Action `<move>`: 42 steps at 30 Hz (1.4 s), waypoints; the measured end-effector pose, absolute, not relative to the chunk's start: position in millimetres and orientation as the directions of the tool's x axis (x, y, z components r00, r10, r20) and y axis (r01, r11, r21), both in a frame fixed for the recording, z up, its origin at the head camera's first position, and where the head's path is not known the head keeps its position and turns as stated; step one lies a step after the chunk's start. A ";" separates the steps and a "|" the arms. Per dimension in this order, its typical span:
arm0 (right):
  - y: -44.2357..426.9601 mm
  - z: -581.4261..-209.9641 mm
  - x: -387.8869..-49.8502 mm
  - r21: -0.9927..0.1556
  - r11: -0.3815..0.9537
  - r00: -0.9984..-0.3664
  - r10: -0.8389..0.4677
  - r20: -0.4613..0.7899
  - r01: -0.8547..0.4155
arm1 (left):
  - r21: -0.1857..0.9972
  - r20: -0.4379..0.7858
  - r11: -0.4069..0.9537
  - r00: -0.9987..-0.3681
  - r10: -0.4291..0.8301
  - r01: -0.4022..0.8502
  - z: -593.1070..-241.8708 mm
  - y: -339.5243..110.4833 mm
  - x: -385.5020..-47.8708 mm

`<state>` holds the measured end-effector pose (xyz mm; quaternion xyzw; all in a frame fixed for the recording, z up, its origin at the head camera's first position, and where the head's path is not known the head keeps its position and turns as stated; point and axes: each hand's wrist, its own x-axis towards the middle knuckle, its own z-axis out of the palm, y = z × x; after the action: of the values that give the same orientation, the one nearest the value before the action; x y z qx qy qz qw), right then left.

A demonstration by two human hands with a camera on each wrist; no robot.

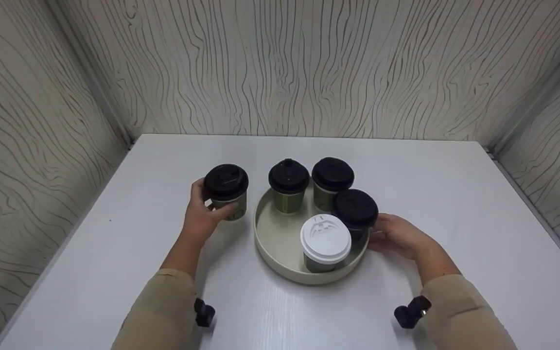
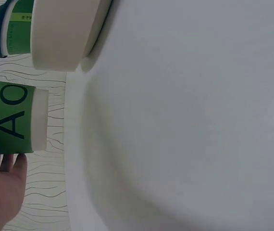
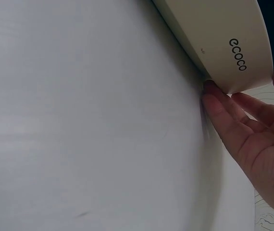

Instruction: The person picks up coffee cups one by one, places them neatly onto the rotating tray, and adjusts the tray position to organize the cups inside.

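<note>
Left of the round cream tray (image 1: 272, 260), my left hand (image 1: 201, 216) grips a green paper cup (image 1: 226, 182) with a black lid. The cup is upright, a little above the table; its dark lettering and pale base show in the left wrist view. At the tray's right side, my right hand (image 1: 399, 236) holds the edge, fingers at the lower rim and thumb up near the top, seen in the right wrist view. Inside the tray stand a white-lidded cup (image 1: 325, 240) and three black-lidded cups: one back left (image 1: 288, 180), one back right (image 1: 332, 177), one near my right hand (image 1: 355, 209).
A white table (image 1: 114, 253) carries the tray. Wood-grain patterned panels (image 1: 280, 68) stand behind and on both sides. Small black devices (image 1: 204, 313) sit at both wrists, by the beige sleeves.
</note>
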<state>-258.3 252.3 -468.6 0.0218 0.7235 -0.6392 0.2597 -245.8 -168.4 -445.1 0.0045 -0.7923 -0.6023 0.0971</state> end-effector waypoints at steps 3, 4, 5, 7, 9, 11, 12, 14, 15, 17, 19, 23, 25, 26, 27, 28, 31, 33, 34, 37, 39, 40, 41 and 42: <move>252.5 -468.4 -258.1 -0.915 0.165 -0.864 -0.304 -0.401 0.367 | 0.953 0.157 0.277 -0.981 -0.113 0.121 -438.2 -166.6 -242.7; 252.9 -468.6 -258.1 -0.917 0.164 -0.863 -0.309 -0.399 0.364 | 0.954 0.158 0.274 -0.982 -0.108 0.123 -435.3 -165.8 -241.1; 253.1 -468.7 -258.2 -0.917 0.163 -0.863 -0.311 -0.398 0.364 | 0.955 0.155 0.271 -0.983 -0.101 0.123 -430.1 -164.3 -238.3; 253.3 -469.2 -258.1 -0.918 0.157 -0.863 -0.314 -0.396 0.364 | 0.956 0.152 0.266 -0.985 -0.086 0.124 -418.0 -160.3 -231.0; 253.7 -470.1 -258.6 -0.919 0.157 -0.862 -0.319 -0.394 0.362 | 0.957 0.157 0.256 -0.985 -0.067 0.135 -406.4 -155.8 -223.2; 253.6 -470.3 -258.7 -0.919 0.154 -0.861 -0.322 -0.394 0.364 | 0.955 0.159 0.261 -0.986 -0.050 0.141 -395.8 -150.7 -215.9; 253.7 -470.4 -258.8 -0.919 0.152 -0.860 -0.324 -0.395 0.365 | 0.953 0.163 0.266 -0.986 -0.042 0.146 -393.0 -148.5 -213.6; 253.8 -470.3 -258.9 -0.918 0.149 -0.859 -0.326 -0.396 0.367 | 0.949 0.173 0.271 -0.985 -0.026 0.159 -389.9 -144.6 -210.6; 253.7 -469.9 -258.8 -0.918 0.149 -0.858 -0.326 -0.397 0.368 | 0.948 0.173 0.275 -0.985 -0.020 0.161 -388.5 -142.3 -209.5; 253.8 -469.5 -258.7 -0.918 0.147 -0.858 -0.325 -0.397 0.369 | 0.947 0.175 0.274 -0.985 -0.007 0.166 -386.3 -137.9 -207.4; 254.0 -469.3 -258.8 -0.918 0.145 -0.858 -0.328 -0.396 0.369 | 0.947 0.179 0.269 -0.984 0.007 0.174 -384.5 -133.4 -205.4; 254.0 -469.4 -258.7 -0.918 0.141 -0.857 -0.330 -0.396 0.370 | 0.951 0.186 0.244 -0.982 0.036 0.189 -382.9 -125.1 -201.9; 253.8 -469.7 -258.9 -0.917 0.154 -0.857 -0.327 -0.398 0.367 | 0.953 0.184 0.234 -0.981 0.053 0.192 -383.2 -121.3 -200.3; 253.6 -469.8 -259.0 -0.917 0.161 -0.857 -0.325 -0.399 0.366 | 0.955 0.181 0.229 -0.982 0.059 0.190 -383.6 -119.7 -199.6; 253.5 -470.0 -259.1 -0.915 0.167 -0.857 -0.323 -0.402 0.366 | 0.955 0.178 0.227 -0.982 0.066 0.188 -384.2 -118.2 -198.9; 253.4 -470.0 -259.2 -0.915 0.172 -0.857 -0.322 -0.403 0.366 | 0.957 0.175 0.224 -0.982 0.072 0.187 -385.2 -116.8 -198.3; 253.2 -469.7 -259.2 -0.912 0.183 -0.859 -0.309 -0.407 0.366 | 0.959 0.171 0.215 -0.981 0.089 0.187 -388.6 -113.3 -197.0; 253.8 -469.6 -259.0 -0.913 0.177 -0.859 -0.311 -0.406 0.368 | 0.961 0.173 0.201 -0.980 0.099 0.190 -391.5 -111.2 -196.7; 254.0 -469.3 -258.9 -0.914 0.172 -0.859 -0.315 -0.405 0.368 | 0.963 0.174 0.192 -0.979 0.104 0.191 -392.9 -110.0 -196.5; 254.6 -468.9 -258.7 -0.917 0.151 -0.856 -0.330 -0.399 0.369 | 0.965 0.177 0.174 -0.977 0.119 0.197 -397.7 -106.2 -196.0; 254.6 -468.7 -258.6 -0.918 0.141 -0.854 -0.338 -0.395 0.370 | 0.964 0.183 0.168 -0.974 0.130 0.204 -401.0 -103.4 -195.4; 254.5 -468.7 -258.7 -0.918 0.138 -0.853 -0.340 -0.395 0.371 | 0.963 0.188 0.167 -0.973 0.135 0.209 -402.7 -101.9 -195.0; 254.4 -468.8 -258.7 -0.918 0.138 -0.854 -0.339 -0.396 0.371 | 0.962 0.192 0.170 -0.971 0.139 0.214 -404.2 -100.5 -194.7; 254.3 -468.7 -258.6 -0.919 0.138 -0.854 -0.340 -0.395 0.370 | 0.961 0.194 0.173 -0.970 0.144 0.218 -405.6 -99.1 -194.2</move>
<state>-258.6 254.3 -468.7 0.0108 0.7042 -0.6564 0.2704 -194.2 -99.1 -405.6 -0.1180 -0.7653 -0.6320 0.0291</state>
